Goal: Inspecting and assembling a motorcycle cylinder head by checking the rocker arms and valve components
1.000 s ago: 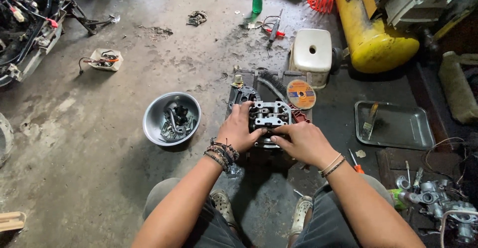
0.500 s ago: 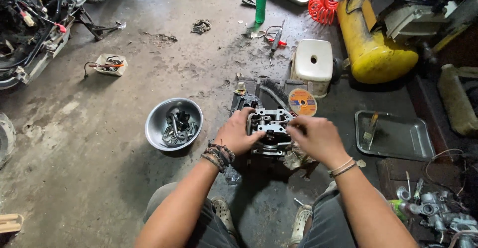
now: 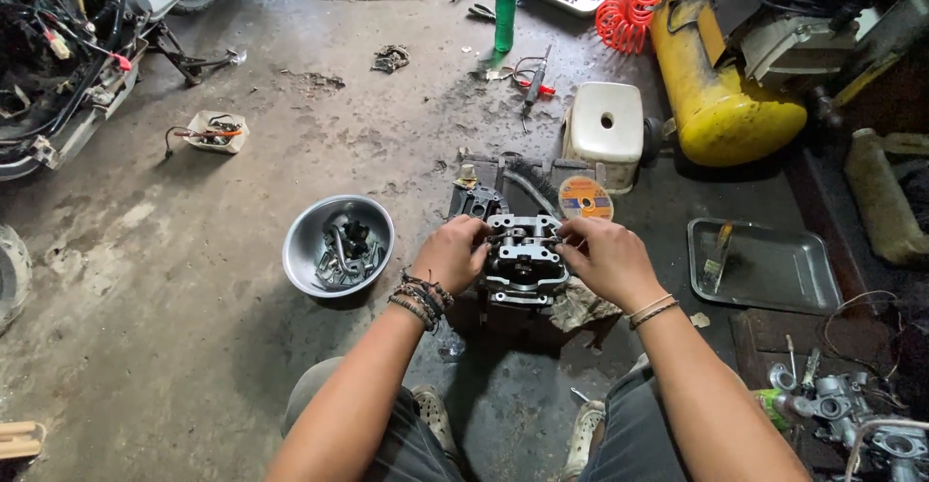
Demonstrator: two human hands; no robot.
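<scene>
Both hands, left hand (image 3: 453, 255) and right hand (image 3: 602, 259), are still gripping the engine head (image 3: 524, 261) on the floor. Fingers are now working its top edge. The steel bowl (image 3: 308, 250) is sitting nearby, untouched.

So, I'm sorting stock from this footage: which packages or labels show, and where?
Round disc with an orange and purple label: floor, just beyond the engine part.
Green bottle, white cap: upright, far floor.
Small open box, pale: floor, far left.

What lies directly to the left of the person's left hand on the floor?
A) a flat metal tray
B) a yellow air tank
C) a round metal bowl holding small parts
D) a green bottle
C: the round metal bowl of small parts sits on the concrete just left of the left hand, which grips the engine part.
</scene>
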